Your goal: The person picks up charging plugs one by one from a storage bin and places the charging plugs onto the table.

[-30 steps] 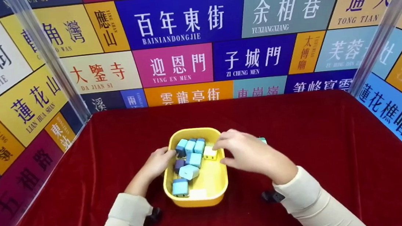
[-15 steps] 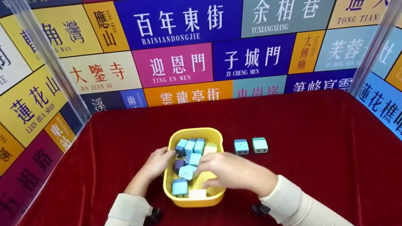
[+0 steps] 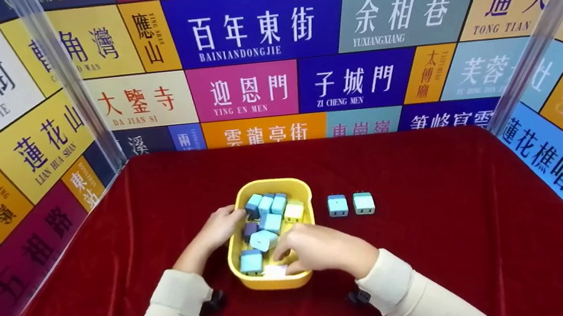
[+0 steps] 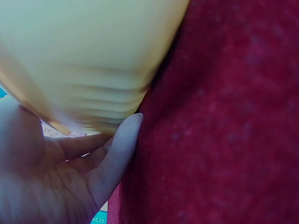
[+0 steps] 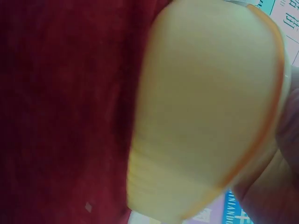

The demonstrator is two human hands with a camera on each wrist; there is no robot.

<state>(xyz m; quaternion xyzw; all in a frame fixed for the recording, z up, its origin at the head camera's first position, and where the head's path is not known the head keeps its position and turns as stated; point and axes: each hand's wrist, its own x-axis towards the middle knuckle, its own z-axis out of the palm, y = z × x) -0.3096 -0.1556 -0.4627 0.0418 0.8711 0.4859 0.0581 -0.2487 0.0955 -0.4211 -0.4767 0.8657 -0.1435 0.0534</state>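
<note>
A yellow plastic bin (image 3: 307,197) stands on the red cloth with several small chargers in it, mostly light blue and dark blue. Its left rim is gripped by my left hand (image 3: 219,228); in the left wrist view, the fingers lie along the outer wall. Inside the near right part of the bin, my right hand (image 3: 318,247) has thumb and fingers apart, beside a white charger (image 3: 273,271) at the near end. I cannot tell whether they touch it. A pale yellow charger (image 3: 294,212) lies near the far right wall. The right wrist view shows mostly the bin's outside, hiding the fingertips.
Right of the bin, a blue charger (image 3: 338,205) and a teal-and-white charger (image 3: 363,203) lie side by side, prongs pointing away. Red velvet cloth (image 3: 447,214) covers the table. Clear upright posts (image 3: 529,51) stand at the back corners, before panels of colourful signs.
My right hand has moved left and toward me, from the bin's far right wall to the white charger. This uncovered the two chargers outside. The left hand stays at the rim.
</note>
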